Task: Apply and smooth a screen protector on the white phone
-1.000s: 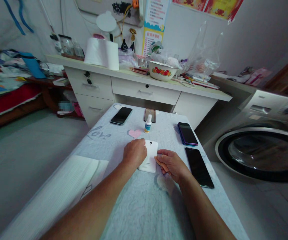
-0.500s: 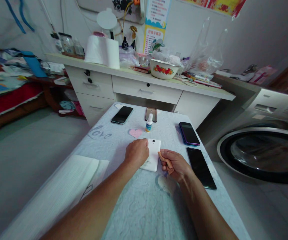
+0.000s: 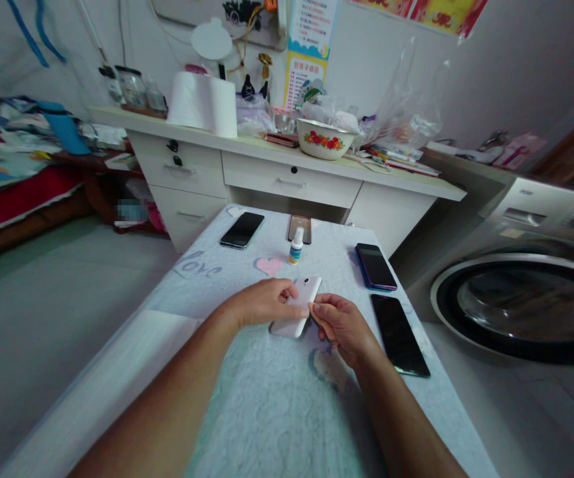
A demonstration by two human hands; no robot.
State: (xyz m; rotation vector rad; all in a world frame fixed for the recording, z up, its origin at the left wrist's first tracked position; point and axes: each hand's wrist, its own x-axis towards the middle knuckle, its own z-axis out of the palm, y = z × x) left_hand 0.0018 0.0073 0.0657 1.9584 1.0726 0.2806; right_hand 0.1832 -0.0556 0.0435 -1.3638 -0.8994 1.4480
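A white smartphone [image 3: 308,289] lies back up, slightly askew, its camera end pointing away from me. My left hand [image 3: 266,302] grips it from the left, thumb and fingers on its back, covering the middle. At its right edge, my right hand [image 3: 337,324] pinches a small orange cloth [image 3: 317,318], mostly hidden by the fingers. Beyond the phone a small white spray bottle [image 3: 295,247] with a blue and yellow label stands upright.
Other phones lie around: a black one [image 3: 242,230] at back left, a brown-backed one [image 3: 299,228] behind the bottle, a stacked-looking pair [image 3: 375,267] and a large dark one [image 3: 399,335] at right. White paper [image 3: 132,352] covers the left edge. A washing machine [image 3: 521,219] stands right.
My left hand has opened from a fist-like hold and spread its thumb and fingers over the phone. The phone has turned clockwise a little. My right hand has shifted slightly left with the cloth.
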